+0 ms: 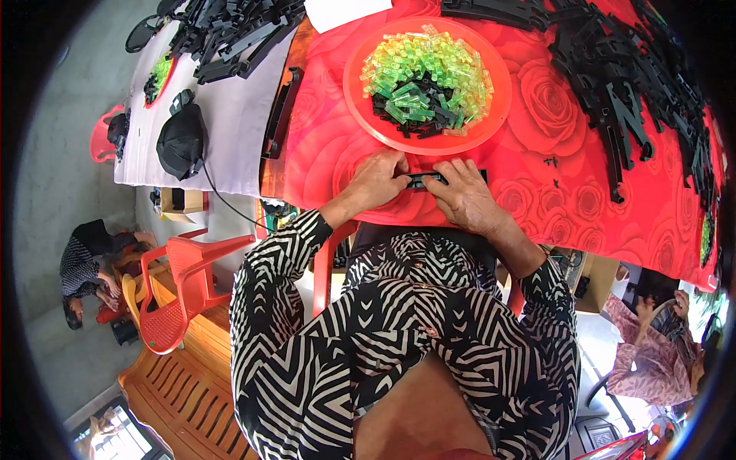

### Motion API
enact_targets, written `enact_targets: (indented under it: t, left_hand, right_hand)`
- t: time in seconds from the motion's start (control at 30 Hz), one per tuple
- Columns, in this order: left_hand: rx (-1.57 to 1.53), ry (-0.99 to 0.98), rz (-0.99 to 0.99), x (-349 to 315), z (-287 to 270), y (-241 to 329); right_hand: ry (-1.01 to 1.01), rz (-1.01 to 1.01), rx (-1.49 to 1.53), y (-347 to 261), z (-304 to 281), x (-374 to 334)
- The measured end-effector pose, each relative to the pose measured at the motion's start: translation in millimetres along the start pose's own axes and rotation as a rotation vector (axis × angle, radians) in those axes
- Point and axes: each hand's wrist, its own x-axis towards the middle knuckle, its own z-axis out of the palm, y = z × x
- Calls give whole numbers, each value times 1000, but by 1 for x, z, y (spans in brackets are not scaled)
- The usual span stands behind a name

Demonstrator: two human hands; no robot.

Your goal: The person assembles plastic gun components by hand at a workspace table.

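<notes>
At the near edge of the red rose-patterned table, a short black plastic strip (418, 181) lies between my hands, largely covered by fingers. My left hand (372, 184) pinches its left end, with thumb and fingers closed. From the right, my right hand (466, 198) bends its fingers over the strip and grips it against the tabletop. Just beyond both hands stands a round red tray (502, 84). Small translucent yellow-green plastic pieces (429, 57) are heaped in it, with small black pieces (422, 111) mixed in at the near side.
Long black plastic parts (613, 84) pile up at the right, others (230, 34) at the far left. One long black part (282, 113) lies along the table's left edge. A black cap (181, 142) rests on the pale cloth. Red chairs (184, 284) and people sit at both sides.
</notes>
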Motion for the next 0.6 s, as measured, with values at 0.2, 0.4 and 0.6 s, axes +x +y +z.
enact_targets:
  t: [0.2,0.4,0.6]
  left_hand:
    - [63,-69,-65,4,-4,10]
    - [76,21,-37,1,2,8]
    - [93,36,-55,4,5,8]
  right_hand:
    - [19,20,34,-1,1,1]
    - [-4,-3,43,0,1,4]
    - [81,-89,39,3,-2,8]
